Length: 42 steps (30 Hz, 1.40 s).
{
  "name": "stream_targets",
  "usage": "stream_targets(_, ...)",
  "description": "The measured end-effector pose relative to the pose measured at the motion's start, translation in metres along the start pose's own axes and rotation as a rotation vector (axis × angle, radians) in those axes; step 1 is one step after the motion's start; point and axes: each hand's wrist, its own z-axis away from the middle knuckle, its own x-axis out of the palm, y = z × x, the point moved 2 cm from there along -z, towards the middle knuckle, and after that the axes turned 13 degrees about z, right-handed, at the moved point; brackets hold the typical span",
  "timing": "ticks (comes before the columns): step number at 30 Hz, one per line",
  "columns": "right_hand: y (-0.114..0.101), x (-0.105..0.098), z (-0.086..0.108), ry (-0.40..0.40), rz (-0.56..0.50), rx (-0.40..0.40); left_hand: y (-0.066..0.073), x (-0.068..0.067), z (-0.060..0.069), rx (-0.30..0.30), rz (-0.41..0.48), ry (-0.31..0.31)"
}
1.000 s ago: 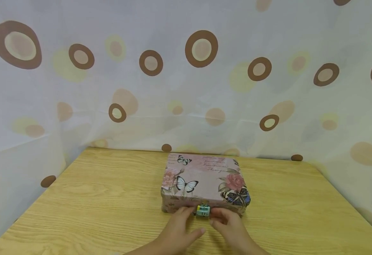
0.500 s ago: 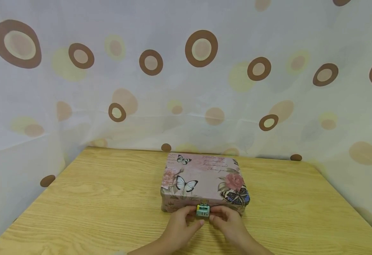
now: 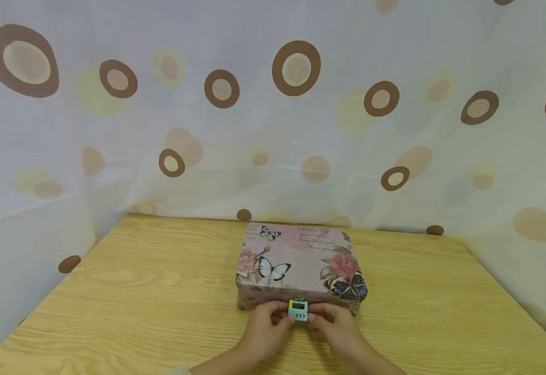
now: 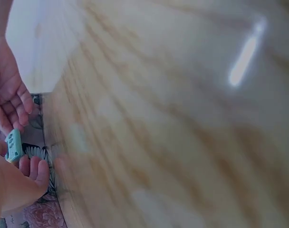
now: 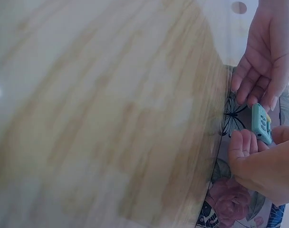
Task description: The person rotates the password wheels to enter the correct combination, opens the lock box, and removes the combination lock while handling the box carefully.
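Note:
A small teal combination padlock [image 3: 298, 310] with a yellow patch hangs at the clasp on the front of a pink floral box [image 3: 296, 260]. My left hand [image 3: 265, 329] pinches the padlock's left side between thumb and finger. From the right, my right hand [image 3: 340, 329] grips the opposite side with thumb and forefinger. The number dials face up toward the head view. In the left wrist view the padlock [image 4: 14, 145] sits between both hands' fingertips; the right wrist view shows the padlock [image 5: 261, 123] held the same way, beside a printed butterfly on the box.
The box stands toward the back of a wooden table [image 3: 137, 291]. Behind and at both sides hangs a pale curtain [image 3: 254, 130] with brown and cream circles, meeting the table's back edge just behind the box.
My left thumb has moved in onto the padlock, and the padlock's dial face has tilted upward. The right hand's fingers have closed in slightly. The box has stayed in place.

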Motion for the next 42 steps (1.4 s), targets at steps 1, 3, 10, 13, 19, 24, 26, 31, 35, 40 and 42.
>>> stream_targets(1,-0.0001,0.0000,-0.0001,-0.001,0.002,0.001,-0.0001,0.0002,-0.0005,-0.003,0.001,0.009)
stream_targets(3,-0.0001,0.0003,-0.0006,0.000,0.004,0.006,-0.0001,0.0006,-0.0014,-0.014,0.009,0.025)
stream_targets(10,0.0012,0.0025,-0.0032,0.004,-0.005,-0.006,-0.0021,0.0029,-0.0052,-0.088,0.107,0.078)
stream_targets(13,0.0019,0.0034,-0.0042,0.009,-0.025,0.002,-0.0028,0.0043,-0.0063,-0.110,0.163,0.084)
stream_targets(19,0.0020,0.0047,-0.0055,0.001,-0.032,0.000,-0.0041,0.0057,-0.0069,-0.138,0.206,0.090)
stream_targets(24,0.0030,0.0055,-0.0059,-0.021,-0.029,-0.002,-0.0022,0.0063,-0.0066,-0.150,0.225,0.095)
stream_targets(26,0.0031,0.0057,-0.0061,-0.022,-0.027,0.002,-0.0012,0.0065,-0.0063,-0.153,0.228,0.096)
stream_targets(31,0.0024,0.0059,-0.0064,-0.022,-0.026,0.032,-0.0018,0.0065,-0.0062,-0.163,0.221,0.097)
stream_targets(35,0.0026,0.0062,-0.0069,-0.042,-0.036,0.044,-0.0034,0.0065,-0.0066,-0.165,0.217,0.097)
stream_targets(40,0.0031,0.0072,-0.0075,-0.049,-0.041,0.043,-0.0028,0.0068,-0.0067,-0.165,0.208,0.109)
stream_targets(42,0.0035,0.0082,-0.0080,-0.041,-0.042,0.048,-0.0017,0.0068,-0.0066,-0.166,0.205,0.115)
